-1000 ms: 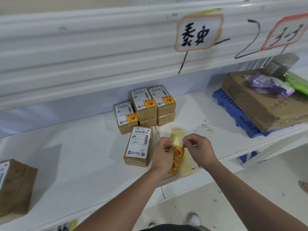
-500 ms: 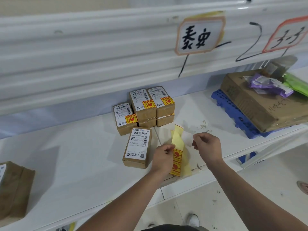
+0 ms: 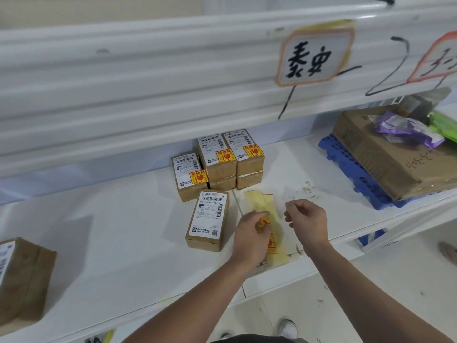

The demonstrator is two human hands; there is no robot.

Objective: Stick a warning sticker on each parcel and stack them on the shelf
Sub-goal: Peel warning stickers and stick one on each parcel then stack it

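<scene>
The left hand pinches a sticker over the backing strip. The right hand is half closed beside it; whether it holds anything I cannot tell. The unmarked parcel lies just left, near the stack. The sticker may fold onto itself or land crooked over the barcode if carried loosely.
</scene>
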